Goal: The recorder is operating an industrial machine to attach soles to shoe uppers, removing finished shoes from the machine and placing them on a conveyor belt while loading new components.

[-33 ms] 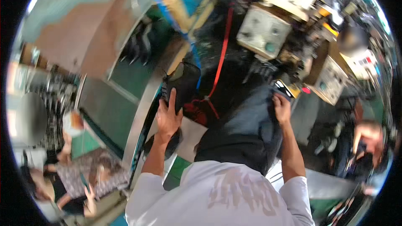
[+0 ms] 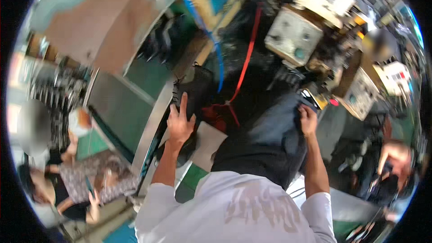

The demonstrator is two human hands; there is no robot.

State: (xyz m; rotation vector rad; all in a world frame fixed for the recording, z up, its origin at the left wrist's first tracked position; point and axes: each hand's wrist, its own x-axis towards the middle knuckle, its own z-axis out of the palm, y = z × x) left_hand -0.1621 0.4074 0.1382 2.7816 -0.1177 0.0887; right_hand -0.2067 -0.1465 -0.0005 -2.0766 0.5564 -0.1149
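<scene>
As I watch remotely, the left hand (image 2: 181, 124) rests, fingers spread and unclenched, at the black shoe (image 2: 199, 87) left of the red cord (image 2: 247, 57); right of the cord, beside the trousers (image 2: 265, 135), the right hand (image 2: 308, 121) curls, its hold beyond my telling.

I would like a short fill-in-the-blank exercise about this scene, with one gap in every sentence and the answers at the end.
1. The hand at the black shoe is the person's ____ one.
2. The other hand, by the dark trousers, is the ____ one.
3. The person's shirt is mostly ____.
4. The long cord to the right of the blue cord is ____.

Missing words: left; right; white; red.
</scene>
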